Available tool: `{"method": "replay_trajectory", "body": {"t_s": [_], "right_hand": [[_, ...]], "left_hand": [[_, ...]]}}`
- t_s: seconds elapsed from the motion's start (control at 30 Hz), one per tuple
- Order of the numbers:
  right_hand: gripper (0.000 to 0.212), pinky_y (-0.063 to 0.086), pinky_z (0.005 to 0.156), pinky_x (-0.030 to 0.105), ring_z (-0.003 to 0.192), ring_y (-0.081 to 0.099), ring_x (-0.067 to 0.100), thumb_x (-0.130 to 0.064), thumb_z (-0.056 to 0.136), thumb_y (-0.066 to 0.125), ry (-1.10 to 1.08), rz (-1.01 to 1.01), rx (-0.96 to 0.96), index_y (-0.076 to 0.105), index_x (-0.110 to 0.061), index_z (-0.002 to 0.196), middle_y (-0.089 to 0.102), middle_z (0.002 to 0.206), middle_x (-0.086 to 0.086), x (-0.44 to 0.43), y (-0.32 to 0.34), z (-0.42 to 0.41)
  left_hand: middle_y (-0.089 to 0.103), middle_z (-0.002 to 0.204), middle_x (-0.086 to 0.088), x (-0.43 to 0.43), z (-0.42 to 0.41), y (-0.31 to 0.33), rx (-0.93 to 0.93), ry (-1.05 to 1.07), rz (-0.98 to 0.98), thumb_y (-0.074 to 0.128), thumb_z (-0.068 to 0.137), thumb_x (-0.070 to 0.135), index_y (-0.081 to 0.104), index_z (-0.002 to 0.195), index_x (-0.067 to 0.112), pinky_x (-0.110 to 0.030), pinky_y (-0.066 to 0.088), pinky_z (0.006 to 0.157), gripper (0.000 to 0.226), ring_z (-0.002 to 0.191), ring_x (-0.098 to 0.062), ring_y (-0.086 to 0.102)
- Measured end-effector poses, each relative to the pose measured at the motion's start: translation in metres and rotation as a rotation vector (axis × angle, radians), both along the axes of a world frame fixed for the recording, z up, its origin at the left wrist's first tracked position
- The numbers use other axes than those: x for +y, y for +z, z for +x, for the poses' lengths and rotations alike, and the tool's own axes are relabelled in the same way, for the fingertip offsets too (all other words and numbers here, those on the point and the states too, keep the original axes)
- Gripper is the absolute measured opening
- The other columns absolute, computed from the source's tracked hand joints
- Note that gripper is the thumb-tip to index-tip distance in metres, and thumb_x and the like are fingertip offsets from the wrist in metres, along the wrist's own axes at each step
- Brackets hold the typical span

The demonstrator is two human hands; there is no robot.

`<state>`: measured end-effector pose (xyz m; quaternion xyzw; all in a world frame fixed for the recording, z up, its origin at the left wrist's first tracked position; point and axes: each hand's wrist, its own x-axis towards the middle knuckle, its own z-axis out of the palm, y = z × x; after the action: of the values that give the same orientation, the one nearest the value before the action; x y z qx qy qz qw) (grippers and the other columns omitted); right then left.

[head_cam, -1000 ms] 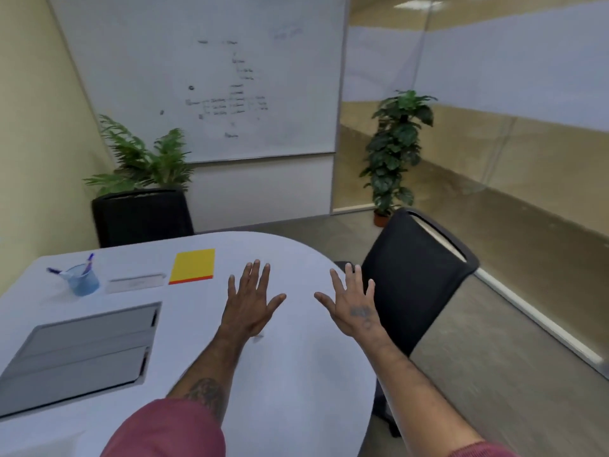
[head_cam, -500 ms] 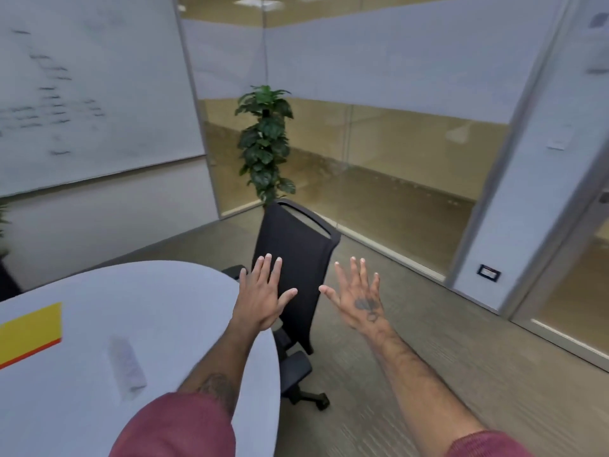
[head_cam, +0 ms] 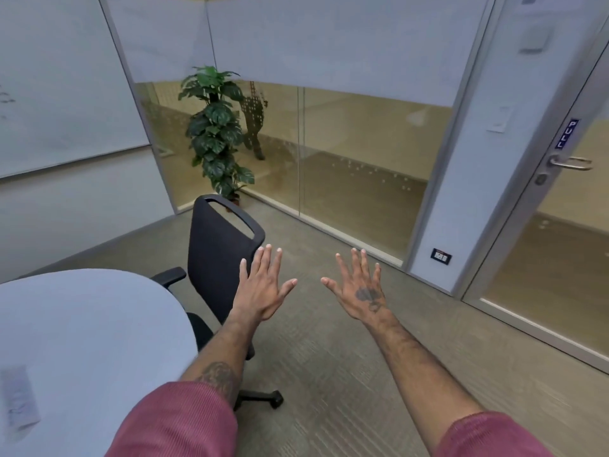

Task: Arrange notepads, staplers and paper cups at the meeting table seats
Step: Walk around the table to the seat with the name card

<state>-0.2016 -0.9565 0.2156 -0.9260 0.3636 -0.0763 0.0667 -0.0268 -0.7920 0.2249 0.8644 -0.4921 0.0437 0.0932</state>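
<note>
Chair (head_cam: pixel 217 255) stands just beyond the left hand (head_cam: pixel 263 288), whose grip is wide open: fingers straight and spread, back of the hand up, holding nothing. The right hand (head_cam: pixel 359 288), with a dark tattoo on its back, is spread likewise and is empty, over the ribbed grey-brown carpet (head_cam: pixel 329 374). Maroon corded sleeves (head_cam: pixel 178 423) cover the upper arms.

The chair is black, with a rounded back pierced by a handle slot, a padded armrest and a castor base. It sits at the curved end of the smooth pale bench (head_cam: pixel 89 324), where a blurred whitish slip (head_cam: pixel 18 400) lies.

Farther out are a leafy potted plant (head_cam: pixel 214 133) by the glass wall (head_cam: pixel 362 159) and a whiteboard (head_cam: pixel 59 94) with faint illegible marks. A blue door sign (head_cam: pixel 567 133) reads "PULL" above a metal lever handle (head_cam: pixel 570 163).
</note>
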Motion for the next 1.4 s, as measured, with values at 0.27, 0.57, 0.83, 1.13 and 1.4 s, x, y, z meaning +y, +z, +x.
{"method": "replay_trajectory", "body": {"t_s": [0.27,0.57,0.83,1.13,1.4], "right_hand": [[0.091,-0.011,0.115,0.055,0.149,-0.021,0.028,-0.081,0.083,0.001,0.009,0.041,-0.010,0.001,-0.028,0.157,-0.013,0.164,0.012,-0.059,-0.004,-0.007],[0.089,-0.009,0.117,0.056,0.149,-0.021,0.027,-0.080,0.085,0.004,0.003,0.054,-0.018,0.001,-0.029,0.157,-0.012,0.164,0.011,-0.127,-0.013,0.028],[0.087,-0.002,0.119,0.057,0.151,-0.014,0.029,-0.079,0.088,0.005,-0.021,0.014,-0.016,0.005,-0.026,0.157,-0.006,0.165,0.012,-0.204,-0.009,0.088],[0.089,-0.003,0.119,0.057,0.151,-0.012,0.029,-0.080,0.086,0.000,0.023,0.013,-0.017,0.004,-0.027,0.157,-0.005,0.165,0.012,-0.272,-0.016,0.156],[0.088,0.001,0.120,0.058,0.151,-0.011,0.030,-0.078,0.086,-0.002,0.144,-0.015,0.038,0.003,-0.026,0.157,-0.004,0.165,0.013,-0.366,-0.031,0.225]], "left_hand": [[-0.011,0.166,-0.007,-0.057,-0.004,0.003,-0.029,0.003,0.034,0.010,0.094,0.072,-0.008,0.157,0.021,-0.052,-0.006,0.120,0.083,0.152,-0.022,-0.014],[-0.013,0.165,-0.007,-0.133,0.032,0.001,-0.038,-0.019,0.029,0.012,0.095,0.071,-0.010,0.157,0.021,-0.048,-0.012,0.117,0.083,0.151,-0.021,-0.016],[-0.012,0.165,-0.007,-0.210,0.097,0.010,-0.046,-0.034,0.020,0.015,0.096,0.069,-0.009,0.157,0.020,-0.051,-0.009,0.120,0.082,0.151,-0.021,-0.016],[-0.012,0.165,-0.008,-0.276,0.162,0.010,-0.045,-0.002,0.025,0.014,0.095,0.070,-0.008,0.157,0.020,-0.052,-0.008,0.121,0.083,0.151,-0.021,-0.016],[-0.013,0.165,-0.007,-0.351,0.212,-0.005,-0.032,0.116,0.028,0.015,0.095,0.071,-0.009,0.157,0.022,-0.049,-0.012,0.117,0.083,0.151,-0.020,-0.017]]}}
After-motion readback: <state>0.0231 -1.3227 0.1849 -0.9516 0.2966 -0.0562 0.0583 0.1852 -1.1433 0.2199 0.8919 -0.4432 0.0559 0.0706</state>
